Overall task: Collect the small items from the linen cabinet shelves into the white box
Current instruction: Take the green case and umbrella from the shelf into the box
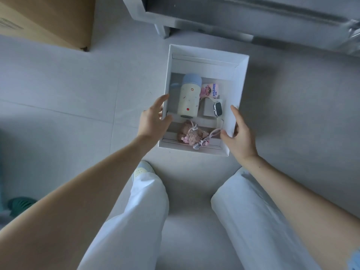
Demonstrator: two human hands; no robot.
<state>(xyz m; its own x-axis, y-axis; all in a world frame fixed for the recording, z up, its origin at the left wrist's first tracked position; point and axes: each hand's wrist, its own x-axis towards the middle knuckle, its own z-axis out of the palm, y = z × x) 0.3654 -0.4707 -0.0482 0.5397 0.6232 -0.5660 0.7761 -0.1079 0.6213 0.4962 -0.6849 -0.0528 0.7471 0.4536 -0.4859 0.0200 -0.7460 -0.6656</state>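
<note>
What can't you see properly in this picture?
Head view:
- Grey cabinet: cut off by the top edge and blurred; its shelves don't show.
- Pink packet: partly behind the bottle and the watch.
- Green thing: cut off by the left edge, too little to name.
- White box, gripped by the left hand and right hand: resting on the floor or lifted, can't tell.

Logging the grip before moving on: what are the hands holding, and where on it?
Both hold the white box: the left hand pinches its left side wall, the right hand its right side wall, thumbs inside.
</note>
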